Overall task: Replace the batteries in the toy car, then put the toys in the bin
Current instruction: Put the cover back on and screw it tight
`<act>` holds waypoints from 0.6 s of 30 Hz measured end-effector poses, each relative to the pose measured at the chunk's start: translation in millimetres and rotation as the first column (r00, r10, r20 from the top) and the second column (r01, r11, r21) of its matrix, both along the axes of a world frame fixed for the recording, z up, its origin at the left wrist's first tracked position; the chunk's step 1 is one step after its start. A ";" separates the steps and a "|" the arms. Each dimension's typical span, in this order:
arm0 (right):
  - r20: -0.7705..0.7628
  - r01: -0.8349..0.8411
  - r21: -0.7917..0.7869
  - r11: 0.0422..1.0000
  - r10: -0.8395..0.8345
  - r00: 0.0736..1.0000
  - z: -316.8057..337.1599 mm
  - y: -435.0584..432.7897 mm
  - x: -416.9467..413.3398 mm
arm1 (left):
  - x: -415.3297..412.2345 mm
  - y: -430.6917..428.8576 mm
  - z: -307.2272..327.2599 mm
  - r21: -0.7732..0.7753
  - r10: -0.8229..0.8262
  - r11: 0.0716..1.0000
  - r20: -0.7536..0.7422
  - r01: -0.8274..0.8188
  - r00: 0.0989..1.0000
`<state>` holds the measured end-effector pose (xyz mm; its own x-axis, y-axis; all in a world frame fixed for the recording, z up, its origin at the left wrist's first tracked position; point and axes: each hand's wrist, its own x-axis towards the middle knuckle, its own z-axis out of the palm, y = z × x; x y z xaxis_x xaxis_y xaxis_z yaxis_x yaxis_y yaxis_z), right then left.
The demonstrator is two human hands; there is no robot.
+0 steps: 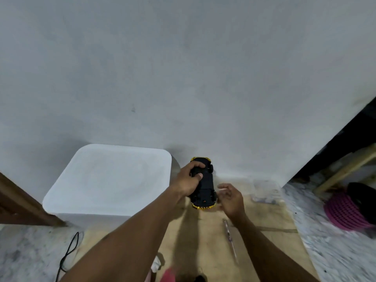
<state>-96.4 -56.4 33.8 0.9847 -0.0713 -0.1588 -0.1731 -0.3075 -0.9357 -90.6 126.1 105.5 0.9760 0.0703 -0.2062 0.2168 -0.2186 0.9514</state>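
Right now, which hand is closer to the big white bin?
Left. The left hand, gripping the toy car, is just right of the white bin. The right hand is open on the car's other side, farther from the bin.

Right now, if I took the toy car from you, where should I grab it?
Probably pinch the toy car across its narrow sides at the yellow end nearer the camera, coming from the right: the left hand wraps the far half from the left.
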 end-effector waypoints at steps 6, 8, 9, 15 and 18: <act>0.104 0.015 0.277 0.961 -0.046 0.994 86.3 -16.7 12.4 | -15.3 -5.5 16.3 0.006 -0.021 1.000 0.025 0.021 0.999; 0.118 -0.091 0.258 0.962 0.062 0.991 104.9 -12.7 8.5 | -19.4 -6.1 21.8 0.021 -0.048 0.999 0.033 0.047 0.998; 0.115 -0.138 0.223 0.965 0.114 0.987 111.9 -11.0 5.8 | -21.9 -6.6 24.7 0.028 -0.058 0.998 0.041 0.057 0.997; 0.155 -0.303 -0.136 0.943 0.322 0.934 126.3 -3.4 -6.2 | -36.9 -6.1 37.9 0.005 -0.081 0.997 0.072 0.081 0.994; 0.189 -0.307 -0.275 0.911 0.365 0.912 126.9 1.0 -10.9 | -42.1 -5.8 41.8 0.005 -0.080 0.997 0.065 0.080 0.995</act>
<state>-107.3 -55.5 160.7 0.9630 0.2634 0.0566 0.1920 -0.5238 -0.8299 -132.7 120.3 147.3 0.9898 -0.0083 -0.1419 0.1360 -0.2350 0.9624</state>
